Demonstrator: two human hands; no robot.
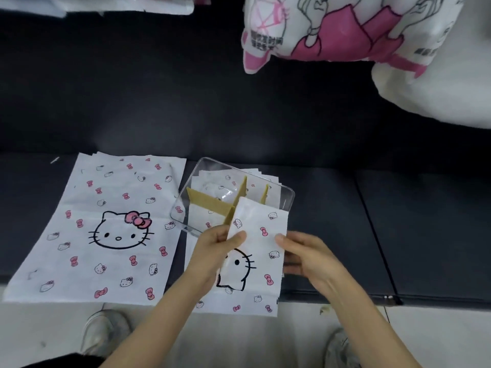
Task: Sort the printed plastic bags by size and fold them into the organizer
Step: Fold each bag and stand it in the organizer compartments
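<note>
Dark sofa (132, 102), pale shoes (103, 330), light floor (438, 335)

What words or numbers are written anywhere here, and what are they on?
The big pink-and-white bag at the top: two short rows of dark characters, too blurred to read.
Farther right, near the picture's edge: more dark print, also blurred.
The folded bag and the large flat bag: cat faces and bows only, no words.
The organizer: no label seen.
</note>
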